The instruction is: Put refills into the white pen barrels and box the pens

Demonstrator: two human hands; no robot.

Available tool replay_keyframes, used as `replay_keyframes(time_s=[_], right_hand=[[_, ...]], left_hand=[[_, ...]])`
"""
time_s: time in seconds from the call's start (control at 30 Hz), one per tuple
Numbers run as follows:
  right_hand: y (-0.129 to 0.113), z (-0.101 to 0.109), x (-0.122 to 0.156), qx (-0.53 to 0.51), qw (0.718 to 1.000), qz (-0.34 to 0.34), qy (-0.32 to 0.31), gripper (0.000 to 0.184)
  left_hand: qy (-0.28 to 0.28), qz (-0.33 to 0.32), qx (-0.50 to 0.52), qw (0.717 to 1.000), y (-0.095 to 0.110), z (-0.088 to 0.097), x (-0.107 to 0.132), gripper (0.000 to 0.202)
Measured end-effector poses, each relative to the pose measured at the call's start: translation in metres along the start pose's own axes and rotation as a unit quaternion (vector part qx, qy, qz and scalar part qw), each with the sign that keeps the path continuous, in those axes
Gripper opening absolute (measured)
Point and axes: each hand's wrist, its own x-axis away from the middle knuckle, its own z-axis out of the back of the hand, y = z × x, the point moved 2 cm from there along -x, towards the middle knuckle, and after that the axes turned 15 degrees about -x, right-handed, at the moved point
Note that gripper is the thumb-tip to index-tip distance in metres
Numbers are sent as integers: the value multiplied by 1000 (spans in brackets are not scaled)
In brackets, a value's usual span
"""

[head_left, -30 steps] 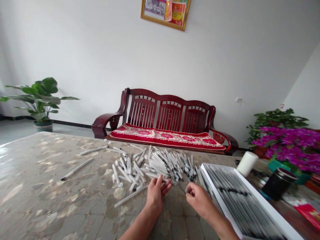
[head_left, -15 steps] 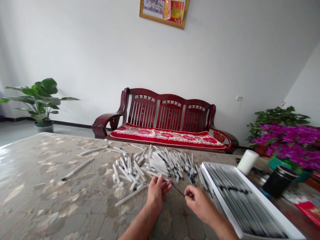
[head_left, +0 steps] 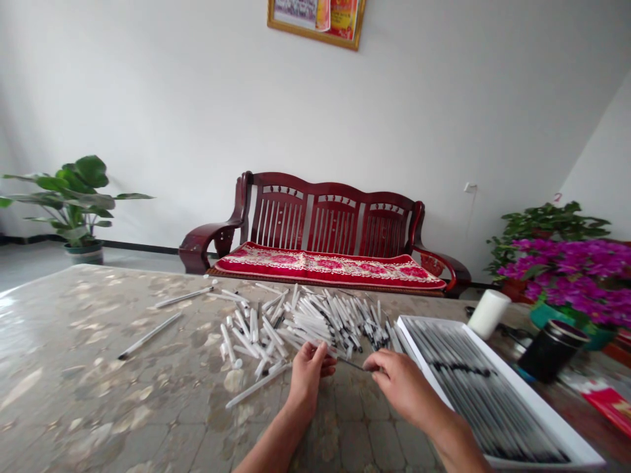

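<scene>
My left hand (head_left: 306,374) is closed in a pinch on one end of a slim dark-grey pen (head_left: 351,363). My right hand (head_left: 397,381) pinches the other end, so the pen spans the gap between both hands just above the table. Its ends are hidden by my fingers. Right behind my hands lies a loose heap of white pen parts and caps (head_left: 310,318), several with dark tips. A white box (head_left: 446,397) stands beside my right forearm, with rows of clear, black-tipped pens (head_left: 486,387) in it.
On the left of the patterned table (head_left: 98,407) lie two separate pens, one of them nearer (head_left: 150,335). A white roll (head_left: 489,314), a black cup (head_left: 552,349) and purple flowers (head_left: 576,276) stand at the right. Beyond the table is a wooden bench (head_left: 335,226).
My right hand has turned and risen slightly, with its fingers now stretched further over the pen's end. The pen between my hands lies more level. My left hand has barely moved.
</scene>
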Motion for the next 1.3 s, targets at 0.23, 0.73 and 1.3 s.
replay_keyframes(time_s=[0.23,0.73,1.3], right_hand=[[24,-25,-25,-335,939,-77,20,32],[95,6,4,-124,983,-90,98,16],[69,-47,-6,-319,929,-94,165,27]], left_hand=[[-106,96,74,987,-2,-14,15,23],[-32,120,136,983,2,-8,7,13],[-63,74,91,991,-6,-13,9,16]])
